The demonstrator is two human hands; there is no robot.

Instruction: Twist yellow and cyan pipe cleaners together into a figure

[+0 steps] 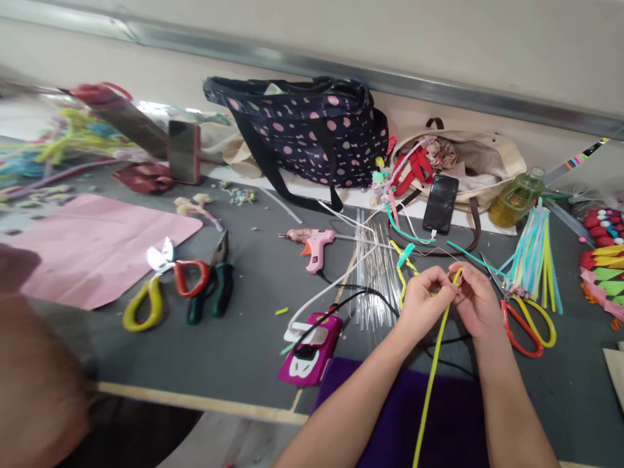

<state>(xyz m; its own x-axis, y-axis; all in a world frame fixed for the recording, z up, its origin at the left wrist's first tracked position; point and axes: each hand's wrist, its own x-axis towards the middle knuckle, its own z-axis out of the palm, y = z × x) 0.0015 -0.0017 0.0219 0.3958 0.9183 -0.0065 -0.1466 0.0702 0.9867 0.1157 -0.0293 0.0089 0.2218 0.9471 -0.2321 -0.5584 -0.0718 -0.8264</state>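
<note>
Both hands, forearms rising from 6 o'clock: left hand [428,300] and right hand [475,300] pinch-closed on yellow pipe cleaner [431,377], centre-right of grey table [253,338], scissors [529,322] at 3 o'clock.

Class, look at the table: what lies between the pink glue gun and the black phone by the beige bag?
In the head view, between the glue gun and the phone lie clear thin rods and teal and pink pipe cleaners.

Two hands [426,302] [475,302] are showing. Two pairs of scissors are lying out — one left [163,283], one right [526,318]. Two bags are sitting at the back — polka-dot [302,130], beige [487,162]. Three phones are lying around [440,203] [184,151] [312,348]; one glue gun [314,247], one pliers [217,286], one bottle [517,195].
</note>
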